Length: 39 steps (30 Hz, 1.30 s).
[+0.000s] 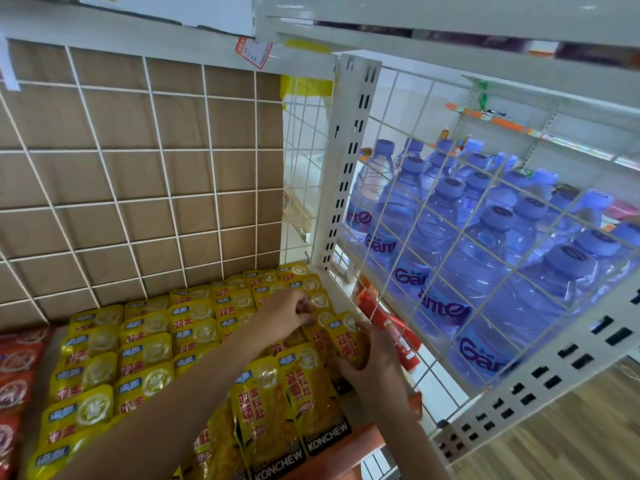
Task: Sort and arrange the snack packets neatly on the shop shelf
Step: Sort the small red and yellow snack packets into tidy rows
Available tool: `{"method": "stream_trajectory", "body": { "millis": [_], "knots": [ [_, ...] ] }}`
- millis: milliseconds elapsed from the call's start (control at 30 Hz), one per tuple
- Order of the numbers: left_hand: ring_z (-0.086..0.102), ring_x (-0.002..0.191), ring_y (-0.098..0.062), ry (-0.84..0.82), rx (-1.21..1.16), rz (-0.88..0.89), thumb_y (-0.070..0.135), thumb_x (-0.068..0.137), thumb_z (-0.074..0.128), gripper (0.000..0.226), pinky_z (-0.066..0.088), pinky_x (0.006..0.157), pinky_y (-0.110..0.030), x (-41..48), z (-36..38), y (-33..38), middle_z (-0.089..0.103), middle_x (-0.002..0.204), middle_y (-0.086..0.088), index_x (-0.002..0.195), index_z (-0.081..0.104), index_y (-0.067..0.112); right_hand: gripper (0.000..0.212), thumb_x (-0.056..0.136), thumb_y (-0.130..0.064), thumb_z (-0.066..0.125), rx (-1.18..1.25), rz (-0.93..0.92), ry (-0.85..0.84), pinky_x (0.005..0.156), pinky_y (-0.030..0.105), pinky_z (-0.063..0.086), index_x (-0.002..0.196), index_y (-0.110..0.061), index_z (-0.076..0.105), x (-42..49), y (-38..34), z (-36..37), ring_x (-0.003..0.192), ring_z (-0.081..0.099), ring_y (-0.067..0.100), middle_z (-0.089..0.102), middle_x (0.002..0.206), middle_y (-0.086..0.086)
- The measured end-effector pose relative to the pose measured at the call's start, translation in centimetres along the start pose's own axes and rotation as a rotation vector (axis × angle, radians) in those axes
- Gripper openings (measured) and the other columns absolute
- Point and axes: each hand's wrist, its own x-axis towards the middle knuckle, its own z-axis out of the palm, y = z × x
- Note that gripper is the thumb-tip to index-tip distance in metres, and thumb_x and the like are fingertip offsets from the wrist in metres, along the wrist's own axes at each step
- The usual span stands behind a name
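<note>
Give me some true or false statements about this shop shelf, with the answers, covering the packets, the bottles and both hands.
1. The yellow foil snack packets lie in overlapping rows. True.
2. The clear plastic water bottles with blue caps stand left of them. False: they stand to the right.
3. The right hand grips one yellow packet. True.
4. The red snack packets lie next to the bottles. False: they lie at the far left.
5. The left hand holds a bottle. False: its curled fingers pinch a yellow packet's top.
</note>
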Motion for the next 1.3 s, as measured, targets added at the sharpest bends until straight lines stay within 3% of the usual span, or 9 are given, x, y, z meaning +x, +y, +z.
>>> {"method": "stream_trajectory", "body": {
  "millis": [167,400,567,667,800,933,1033,1167,1300],
  "knots": [
    [0.058,0.076,-0.012,0.026,0.007,-0.011,0.026,0.076,0.076,0.022,0.045,0.068,-0.027,0.3,0.0,0.1,0.056,0.074,0.011,0.074,0.054,0.027,0.065,0.071,-0.033,0.075,-0.158,-0.03,0.027,0.088,0.037,0.045,0.128,-0.016,0.048,-1.0,-0.5,0.4,0.11,0.05,0.025,0.05,0.117,0.005],
    [0.06,0.077,-0.013,0.024,0.019,-0.002,0.025,0.076,0.076,0.015,0.048,0.07,-0.03,0.4,0.0,-0.2,0.06,0.075,0.007,0.078,0.061,0.023,0.063,0.068,-0.029,0.074,-0.212,-0.071,0.072,0.081,0.042,0.05,0.126,-0.015,0.053,-1.5,0.0,0.9,0.101,0.054,0.029,0.053,0.107,0.007],
    [0.057,0.074,-0.009,0.084,0.042,0.045,0.026,0.08,0.072,0.011,0.045,0.064,-0.023,-0.3,0.0,0.0,0.059,0.08,0.007,0.082,0.061,0.021,0.083,0.062,-0.062,0.037,-0.189,-0.038,0.003,0.095,0.038,0.043,0.132,-0.02,0.047,-1.7,-0.2,0.6,0.112,0.046,0.022,0.047,0.117,0.003],
    [0.057,0.085,-0.011,0.163,0.074,0.14,0.023,0.088,0.063,0.008,0.047,0.075,-0.027,-1.6,-0.2,0.5,0.057,0.091,0.007,0.092,0.064,0.016,0.083,0.063,-0.066,0.033,-0.198,-0.029,-0.014,0.101,0.037,0.038,0.133,-0.023,0.046,-1.7,-0.2,0.6,0.114,0.044,0.019,0.046,0.118,0.0],
    [0.049,0.113,-0.015,0.109,0.235,0.182,0.029,0.093,0.053,0.027,0.038,0.095,-0.028,-4.0,-0.2,0.7,0.055,0.119,0.003,0.118,0.059,0.02,0.056,0.079,-0.045,0.055,-0.217,-0.031,-0.007,0.101,0.037,0.038,0.131,-0.022,0.049,-1.6,0.0,0.5,0.113,0.048,0.021,0.049,0.119,0.001],
    [0.017,0.142,-0.015,-0.011,0.371,0.168,0.04,0.097,0.043,0.056,0.013,0.115,-0.034,-6.1,0.6,0.5,0.023,0.153,0.005,0.147,0.025,0.022,0.052,0.083,-0.037,0.06,-0.209,-0.038,-0.016,0.102,0.036,0.037,0.131,-0.021,0.049,-1.6,-0.1,0.4,0.116,0.045,0.019,0.05,0.12,0.0],
    [0.007,0.144,-0.014,-0.019,0.434,0.18,0.046,0.097,0.036,0.061,0.005,0.116,-0.032,-6.9,1.3,0.6,0.008,0.157,0.005,0.15,0.013,0.022,0.049,0.083,-0.035,0.062,-0.171,-0.036,-0.015,0.1,0.037,0.039,0.127,-0.018,0.053,-1.5,-0.2,0.4,0.112,0.047,0.019,0.052,0.117,0.001],
    [0.012,0.144,-0.012,0.021,0.479,0.237,0.046,0.098,0.032,0.057,0.006,0.116,-0.031,-7.1,2.0,0.5,0.015,0.156,0.005,0.149,0.019,0.023,0.033,0.09,-0.026,0.054,-0.043,-0.008,0.004,0.093,0.034,0.045,0.121,-0.015,0.056,-1.5,-0.1,0.2,0.107,0.054,0.019,0.054,0.115,0.001],
    [0.013,0.144,-0.016,0.021,0.521,0.245,0.062,0.078,-0.003,0.083,0.009,0.116,-0.035,-7.5,2.3,0.9,0.015,0.157,0.0,0.149,0.019,0.023,0.031,0.093,-0.019,0.051,0.051,0.076,-0.025,0.087,0.02,0.041,0.125,-0.016,0.052,-1.0,0.1,-0.3,0.103,0.05,0.006,0.055,0.118,-0.003]
  ]
}}
